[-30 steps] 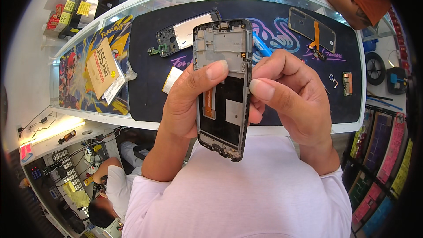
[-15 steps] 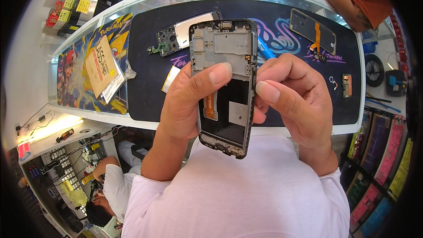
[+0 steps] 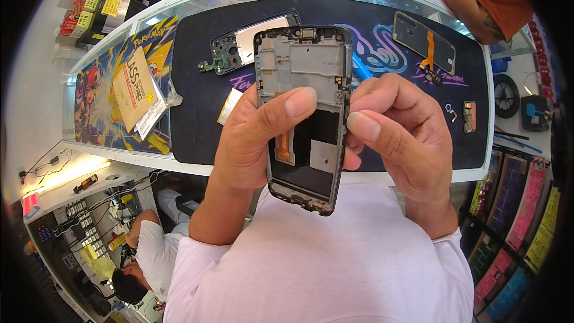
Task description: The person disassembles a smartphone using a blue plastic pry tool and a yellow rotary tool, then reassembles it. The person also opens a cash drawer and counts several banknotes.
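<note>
My left hand (image 3: 248,128) holds an opened phone frame (image 3: 302,66) upright, its thumb laid across the inner face and its other fingers hidden behind. The frame has a grey metal upper part, a black lower area and an orange flex cable (image 3: 283,146). At the frame's right edge my right hand (image 3: 397,128) is closed, thumb and forefinger pinched against the rim. Whether a small part sits between those fingertips is hidden. Behind the frame, a blue pen-like tool (image 3: 361,70) lies partly covered on the dark mat (image 3: 206,125).
Another phone body (image 3: 242,45) lies at the back left, and a back cover (image 3: 418,42) with an orange flex at the back right. A small circuit board (image 3: 470,116) rests near the mat's right edge. A brown envelope (image 3: 134,93) lies left. Other people sit or stand around the counter.
The phone frame has turned slightly, its upper part facing me a little more squarely. Both hands keep nearly the same grip and place.
</note>
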A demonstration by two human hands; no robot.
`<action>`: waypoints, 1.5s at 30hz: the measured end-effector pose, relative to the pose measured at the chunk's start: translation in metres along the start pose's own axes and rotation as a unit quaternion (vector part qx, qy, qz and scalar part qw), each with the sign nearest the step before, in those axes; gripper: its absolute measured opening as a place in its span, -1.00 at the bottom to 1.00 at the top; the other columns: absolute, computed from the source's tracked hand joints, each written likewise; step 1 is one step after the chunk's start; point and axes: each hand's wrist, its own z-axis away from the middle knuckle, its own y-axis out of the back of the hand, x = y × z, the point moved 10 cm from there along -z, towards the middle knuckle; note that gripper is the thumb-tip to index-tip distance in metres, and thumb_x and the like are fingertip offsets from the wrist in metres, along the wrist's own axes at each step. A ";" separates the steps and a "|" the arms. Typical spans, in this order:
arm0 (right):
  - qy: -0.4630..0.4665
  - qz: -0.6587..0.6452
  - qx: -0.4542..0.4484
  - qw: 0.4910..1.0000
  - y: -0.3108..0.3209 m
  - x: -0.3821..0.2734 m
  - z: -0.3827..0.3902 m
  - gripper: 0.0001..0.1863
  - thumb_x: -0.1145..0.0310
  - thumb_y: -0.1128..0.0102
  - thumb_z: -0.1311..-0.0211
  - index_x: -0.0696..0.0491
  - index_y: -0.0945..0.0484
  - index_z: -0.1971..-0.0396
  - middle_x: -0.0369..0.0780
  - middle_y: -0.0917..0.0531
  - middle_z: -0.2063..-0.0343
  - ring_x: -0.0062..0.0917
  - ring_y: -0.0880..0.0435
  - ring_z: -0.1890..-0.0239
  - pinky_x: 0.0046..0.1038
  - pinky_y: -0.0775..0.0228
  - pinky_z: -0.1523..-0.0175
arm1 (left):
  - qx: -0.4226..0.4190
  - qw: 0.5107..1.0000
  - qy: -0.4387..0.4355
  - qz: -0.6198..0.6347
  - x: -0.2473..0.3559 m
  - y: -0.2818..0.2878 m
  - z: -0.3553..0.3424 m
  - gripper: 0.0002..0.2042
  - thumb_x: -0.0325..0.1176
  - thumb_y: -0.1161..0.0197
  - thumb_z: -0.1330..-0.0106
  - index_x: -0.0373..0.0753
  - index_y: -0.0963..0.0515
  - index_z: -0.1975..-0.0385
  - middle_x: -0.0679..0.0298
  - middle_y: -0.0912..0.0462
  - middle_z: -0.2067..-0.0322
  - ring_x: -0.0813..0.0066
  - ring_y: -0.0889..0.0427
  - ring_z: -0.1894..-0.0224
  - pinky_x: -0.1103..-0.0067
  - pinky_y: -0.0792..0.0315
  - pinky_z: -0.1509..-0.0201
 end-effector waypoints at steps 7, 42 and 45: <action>-0.012 -0.014 -0.015 1.000 -0.001 0.004 -0.002 -0.88 0.40 -0.29 -0.45 0.14 -0.62 0.21 -0.21 -0.66 0.30 -0.66 -0.64 0.32 -0.60 -0.49 0.16 | -0.009 1.000 0.009 -0.028 0.000 0.005 0.001 -0.37 -0.20 -0.29 -0.38 -0.47 -0.35 -0.34 0.04 -0.71 0.12 0.34 -0.83 0.31 0.52 -0.80 0.24; 0.057 0.008 -0.013 0.998 0.008 0.001 0.003 -0.83 0.48 -0.28 -0.49 0.27 -0.66 0.06 -0.17 -0.75 0.28 -0.62 -0.71 0.29 -0.58 -0.58 0.14 | 0.091 0.976 -0.066 -0.186 0.023 -0.012 0.026 -0.67 -0.31 -0.27 -0.51 -0.46 -0.58 -0.08 0.05 -0.78 0.20 0.33 -0.83 0.27 0.52 -0.74 0.21; 0.080 0.071 0.040 0.993 0.012 -0.008 0.009 -0.82 0.52 -0.28 -0.48 0.28 -0.68 0.03 -0.17 -0.76 0.28 -0.62 -0.71 0.28 -0.59 -0.58 0.14 | 0.116 0.957 -0.099 -0.248 0.027 -0.014 0.028 -0.60 -0.27 -0.26 -0.45 -0.52 -0.57 -0.08 -0.02 -0.79 0.24 0.27 -0.84 0.35 0.54 -0.75 0.30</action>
